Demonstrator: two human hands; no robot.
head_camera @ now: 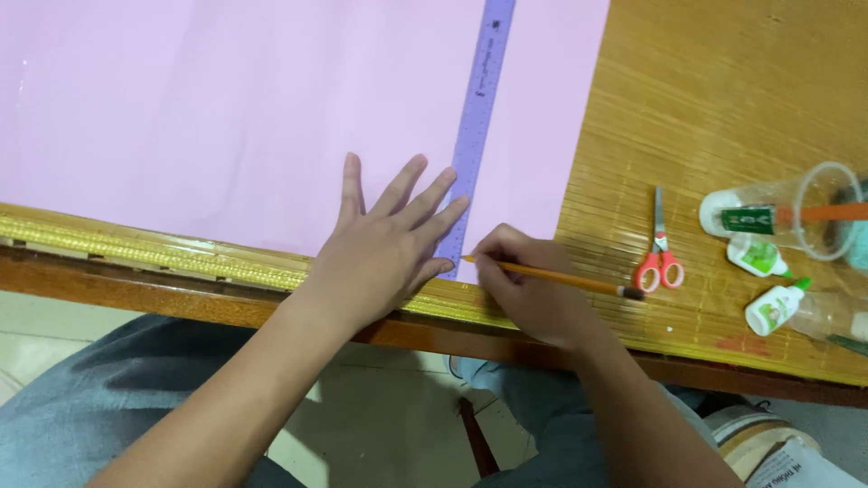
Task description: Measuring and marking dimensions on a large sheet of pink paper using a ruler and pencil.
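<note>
A large pink paper sheet (226, 117) covers most of the table. On it lies a long purple ruler (479, 99), running from the top edge down to the sheet's near edge. My left hand (384, 239) presses flat, fingers spread, on the paper and the ruler's lower end. My right hand (524, 285) grips an orange pencil (561, 278), its tip touching the paper right beside the ruler's lower end.
The table is covered by a bamboo mat (723, 90). To the right lie red-handled scissors (660, 253), two small white glue bottles with green caps (768, 285), and a clear plastic cup (796, 212) on its side. My knees and the tiled floor show below the table edge.
</note>
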